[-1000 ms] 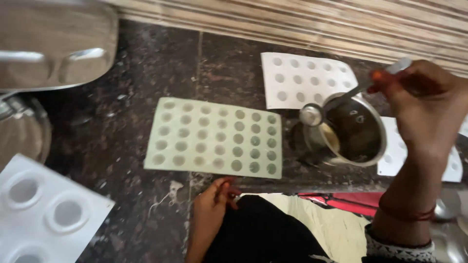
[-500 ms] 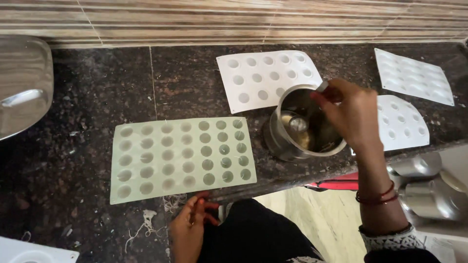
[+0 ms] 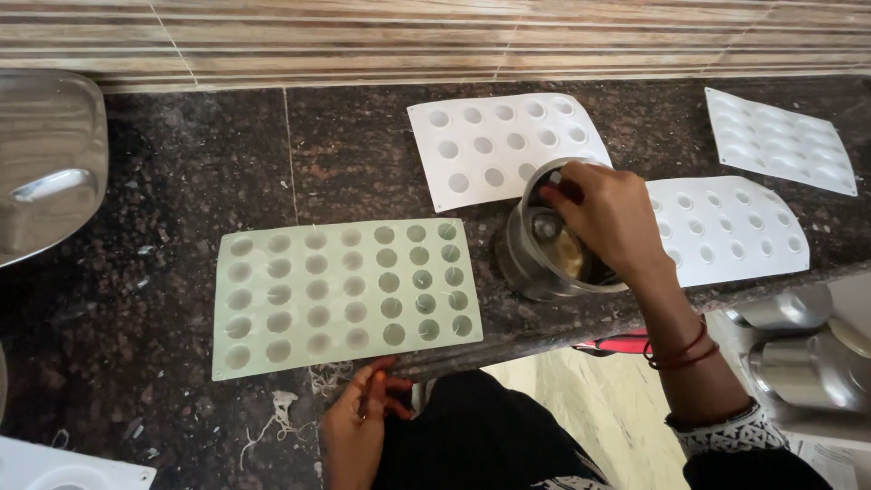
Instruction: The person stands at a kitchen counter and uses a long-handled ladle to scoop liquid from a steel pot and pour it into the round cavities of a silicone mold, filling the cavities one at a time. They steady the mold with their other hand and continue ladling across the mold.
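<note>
A pale green mould with rows of round cavities lies flat on the dark stone counter. To its right stands a steel pot with yellowish liquid inside. My right hand reaches down into the pot's mouth, fingers closed around something mostly hidden there, likely the spoon seen earlier. My left hand rests at the counter's front edge just below the green mould, fingers loosely curled, holding nothing.
Three white moulds lie behind and right of the pot: one behind it, one beside it, one far right. A steel tray sits far left. Steel vessels stand below the counter at right.
The view has shifted left. My right hand, which held a small spoon above the pot, has lowered into the pot. My left hand stays at the counter edge.
</note>
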